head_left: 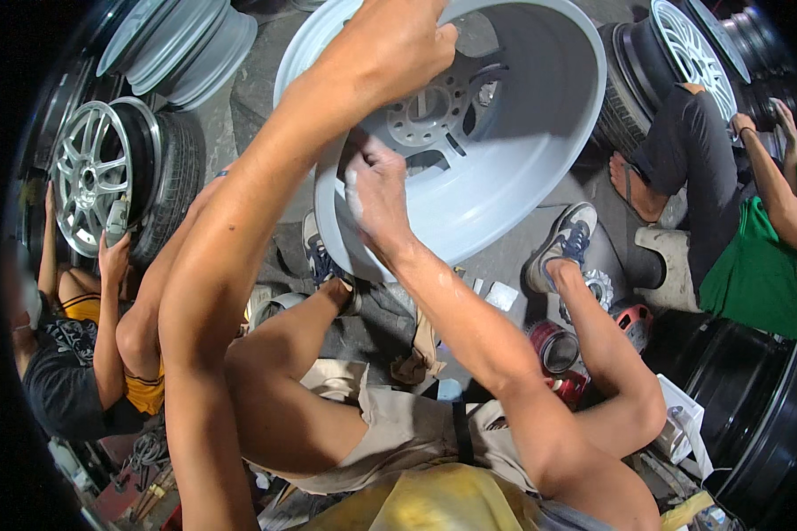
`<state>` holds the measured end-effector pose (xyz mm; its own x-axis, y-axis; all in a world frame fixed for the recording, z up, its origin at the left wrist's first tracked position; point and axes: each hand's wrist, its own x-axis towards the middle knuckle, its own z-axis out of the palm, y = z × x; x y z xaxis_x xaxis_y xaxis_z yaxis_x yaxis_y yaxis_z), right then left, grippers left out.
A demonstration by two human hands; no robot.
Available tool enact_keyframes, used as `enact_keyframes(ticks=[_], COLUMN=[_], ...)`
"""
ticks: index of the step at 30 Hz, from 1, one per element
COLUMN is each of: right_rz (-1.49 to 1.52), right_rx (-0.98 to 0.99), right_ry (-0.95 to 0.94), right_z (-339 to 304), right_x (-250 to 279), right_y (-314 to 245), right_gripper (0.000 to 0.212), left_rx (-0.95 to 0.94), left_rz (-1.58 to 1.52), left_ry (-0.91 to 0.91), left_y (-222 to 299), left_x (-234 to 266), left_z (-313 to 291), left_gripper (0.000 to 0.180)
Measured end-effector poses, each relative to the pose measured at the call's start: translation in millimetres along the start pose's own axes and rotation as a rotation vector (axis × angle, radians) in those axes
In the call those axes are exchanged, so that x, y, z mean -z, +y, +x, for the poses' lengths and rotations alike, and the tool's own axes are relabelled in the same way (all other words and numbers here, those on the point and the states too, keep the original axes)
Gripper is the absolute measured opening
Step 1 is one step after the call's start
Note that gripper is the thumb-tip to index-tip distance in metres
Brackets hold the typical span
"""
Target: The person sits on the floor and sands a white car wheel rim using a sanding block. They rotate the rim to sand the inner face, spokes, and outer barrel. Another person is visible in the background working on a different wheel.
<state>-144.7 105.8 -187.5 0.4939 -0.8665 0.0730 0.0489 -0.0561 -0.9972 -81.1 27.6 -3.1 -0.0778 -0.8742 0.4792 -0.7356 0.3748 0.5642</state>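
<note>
Left hand (403,44) curled near grey round metal wheel (514,190), right hand (379,188) at its left edge; I can't tell grips.

Lit strongly at the centre, apparently from overhead, with pale glare along the lower inside of the wheel (416,131) and broad shadow across its upper right inside. Bright on the left forearm (226,212), duller over the grey floor (500,265). Curved heavily toward the rim, as in the black wheel (762,398) at lower right. Faded to black at both sides. Softly blurred on the yellow cloth (443,500) at the bottom.
</note>
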Motion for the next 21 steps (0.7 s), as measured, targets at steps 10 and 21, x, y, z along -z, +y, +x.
enact_keyframes(ticks=[10, 21], right_rz=[-1.633, -1.18], right_rx=[0.749, 0.344], right_ry=[-0.511, -0.194], right_z=[77, -61], right_x=[317, 195], right_y=[165, 208], right_gripper=[0.031, 0.056], left_rx=[0.011, -0.019], left_rz=[0.062, -0.004], left_ry=[0.004, -0.02], left_y=[11, 6], left_x=[-5, -28], left_z=[3, 19], left_gripper=[0.04, 0.037])
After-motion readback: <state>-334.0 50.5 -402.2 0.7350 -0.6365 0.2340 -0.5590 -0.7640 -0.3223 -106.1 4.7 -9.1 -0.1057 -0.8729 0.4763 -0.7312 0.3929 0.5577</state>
